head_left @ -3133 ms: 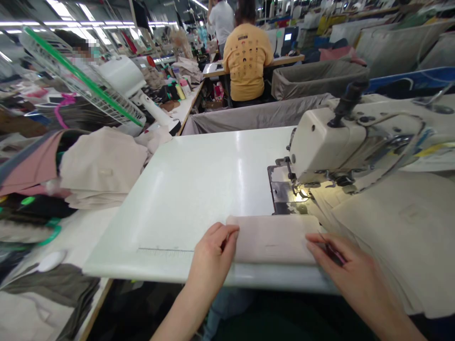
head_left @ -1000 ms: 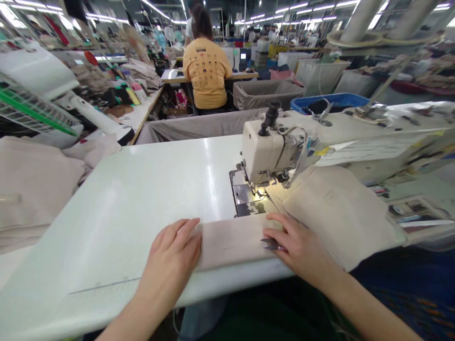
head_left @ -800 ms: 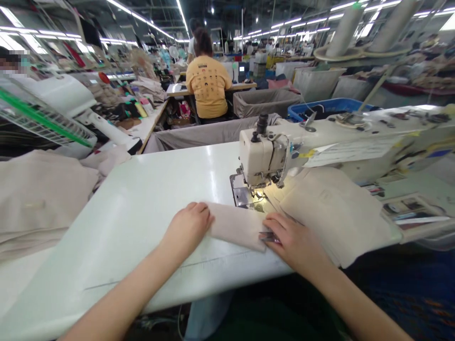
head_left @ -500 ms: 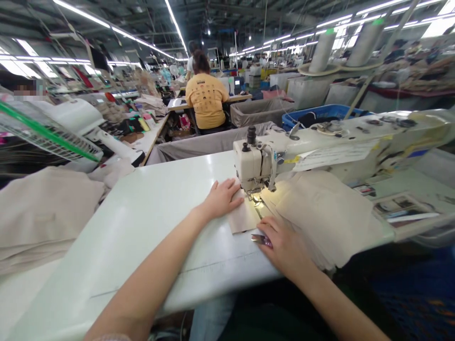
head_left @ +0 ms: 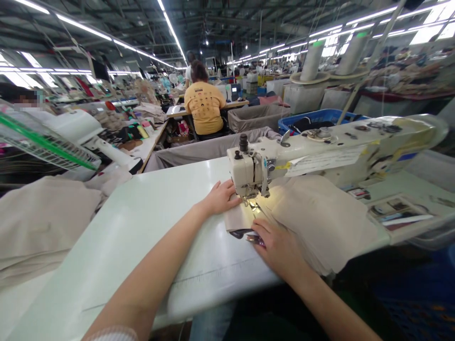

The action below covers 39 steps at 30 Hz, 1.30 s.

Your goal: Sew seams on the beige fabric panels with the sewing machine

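A beige fabric piece (head_left: 236, 219) lies under the lit needle area of a white sewing machine (head_left: 239, 173). My left hand (head_left: 221, 196) rests flat on the table and the fabric's left side, fingers stretched out beside the machine head. On the near right, my right hand (head_left: 280, 246) has its fingertips at the fabric by the needle plate. Thread snips (head_left: 255, 240) with metal blades are tucked in that hand, blades pointing left. A dark underside shows at the fabric's near edge. Larger beige fabric (head_left: 320, 215) spreads to the right of my right hand.
The pale tabletop (head_left: 159, 208) extends left. Stacked beige fabric (head_left: 42, 222) lies at far left, below a white fan (head_left: 74, 128). A person in a yellow shirt (head_left: 204, 106) sits ahead. Behind the machine stand a blue basket (head_left: 320, 118) and thread cones (head_left: 313, 61).
The fabric's near edge has lifted or curled, exposing its dark underside. Both hands stay by the needle, with the snips still in my right hand. The whole view has shifted slightly.
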Each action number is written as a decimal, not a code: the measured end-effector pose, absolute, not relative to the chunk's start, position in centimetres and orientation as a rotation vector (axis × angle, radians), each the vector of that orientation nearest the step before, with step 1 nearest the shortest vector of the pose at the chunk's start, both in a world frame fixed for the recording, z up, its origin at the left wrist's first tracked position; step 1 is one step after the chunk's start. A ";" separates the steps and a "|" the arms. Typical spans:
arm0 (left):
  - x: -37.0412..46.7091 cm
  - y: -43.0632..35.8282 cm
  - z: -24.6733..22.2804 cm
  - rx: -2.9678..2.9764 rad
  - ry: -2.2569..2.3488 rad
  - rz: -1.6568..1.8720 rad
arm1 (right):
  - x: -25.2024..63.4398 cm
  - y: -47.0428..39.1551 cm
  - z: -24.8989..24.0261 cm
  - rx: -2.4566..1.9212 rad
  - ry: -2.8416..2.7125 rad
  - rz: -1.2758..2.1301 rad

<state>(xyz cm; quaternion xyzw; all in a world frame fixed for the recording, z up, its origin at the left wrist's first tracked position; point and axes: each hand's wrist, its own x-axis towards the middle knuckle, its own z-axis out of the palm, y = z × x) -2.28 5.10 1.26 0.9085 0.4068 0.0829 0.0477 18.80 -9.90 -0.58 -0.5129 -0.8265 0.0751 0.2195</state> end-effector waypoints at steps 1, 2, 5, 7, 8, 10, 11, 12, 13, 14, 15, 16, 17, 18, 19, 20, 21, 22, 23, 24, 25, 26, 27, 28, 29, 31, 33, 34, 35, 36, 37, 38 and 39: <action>-2.3 5.2 1.2 2.771 1.238 0.253 | 18.8 -9.9 -0.5 -1.424 -2.288 0.203; -2.4 5.2 1.1 2.774 1.237 0.251 | 18.8 -9.8 -0.5 -1.430 -2.290 0.200; -2.4 5.2 0.9 2.780 1.245 0.255 | 18.8 -9.7 -0.4 -1.446 -2.309 0.210; -2.4 5.2 0.8 2.783 1.247 0.266 | 18.9 -9.6 -0.3 -1.445 -2.335 0.226; -2.4 5.2 0.7 2.781 1.247 0.269 | 18.9 -9.5 -0.3 -1.447 -2.351 0.239; -2.5 5.3 0.6 2.777 1.249 0.259 | 19.0 -9.3 -0.2 -1.461 -2.383 0.273; -2.5 5.4 0.6 2.775 1.253 0.250 | 19.0 -9.1 -0.1 -1.473 -2.396 0.290; -2.6 5.5 0.6 2.776 1.259 0.240 | 19.0 -9.0 0.0 -1.483 -2.408 0.306; -2.6 5.7 0.7 2.778 1.269 0.232 | 19.0 -8.8 0.1 -1.491 -2.416 0.319; -2.5 5.8 0.8 2.783 1.281 0.221 | 19.0 -8.7 0.3 -1.497 -2.423 0.328; -2.4 5.8 0.9 2.789 1.297 0.208 | 19.0 -8.5 0.4 -1.500 -2.430 0.337; -2.3 5.7 1.1 2.797 1.321 0.194 | 19.0 -8.4 0.5 -1.501 -2.437 0.344; -2.0 5.4 1.3 2.807 1.359 0.182 | 19.0 -8.3 0.6 -1.499 -2.446 0.348; -1.7 5.0 1.6 2.820 1.413 0.175 | 19.1 -8.3 0.7 -1.496 -2.452 0.350; -1.3 4.3 1.8 2.836 1.476 0.175 | 19.1 -8.3 0.7 -1.492 -2.457 0.351; -1.0 3.4 1.9 2.850 1.536 0.185 | 19.1 -8.3 0.6 -1.486 -2.458 0.351; -0.6 2.3 2.0 2.864 1.578 0.205 | 19.2 -8.4 0.5 -1.482 -2.457 0.350; -0.3 1.1 2.0 2.875 1.569 0.217 | 19.3 -8.5 0.4 -1.481 -2.453 0.347; -0.1 -0.2 1.9 2.880 1.510 0.240 | 19.4 -8.6 0.2 -1.482 -2.450 0.344; 0.1 -1.5 1.7 2.882 1.397 0.260 | 19.5 -8.7 0.1 -1.485 -2.447 0.340; 0.1 -2.7 1.5 2.880 1.273 0.301 | 19.5 -8.8 -0.1 -1.488 -2.447 0.335; 0.0 -3.8 1.2 2.878 1.152 0.344 | 19.6 -8.9 -0.3 -1.489 -2.446 0.330; -0.1 -4.7 0.9 2.879 1.053 0.383 | 19.7 -8.9 -0.5 -1.486 -2.446 0.325; -0.3 -5.3 0.7 2.881 0.988 0.422 | 19.7 -8.9 -0.6 -1.482 -2.445 0.321; -0.4 -5.7 0.5 2.885 0.943 0.448 | 19.7 -8.9 -0.6 -1.477 -2.443 0.318; -0.7 -5.9 0.4 2.889 0.911 0.470 | 19.7 -8.7 -0.6 -1.469 -2.438 0.323; -0.9 -5.6 0.5 2.882 0.904 0.458 | 19.6 -8.5 -0.4 -1.461 -2.436 0.342; -0.9 -5.4 0.5 2.874 0.911 0.450 | 19.6 -8.3 -0.3 -1.457 -2.432 0.354; -0.9 -5.2 0.6 2.866 0.922 0.444 | 19.5 -8.1 -0.2 -1.452 -2.428 0.364; -0.9 -5.0 0.7 2.858 0.935 0.438 | 19.5 -7.9 0.0 -1.448 -2.423 0.372; -0.9 -4.7 0.8 2.850 0.946 0.431 | 19.4 -7.7 0.0 -1.447 -2.416 0.376; -0.9 -4.5 0.9 2.842 0.958 0.423 | 19.3 -7.5 0.1 -1.451 -2.412 0.378; -0.9 -4.3 0.9 2.834 0.969 0.413 | 19.2 -7.2 0.2 -1.457 -2.410 0.377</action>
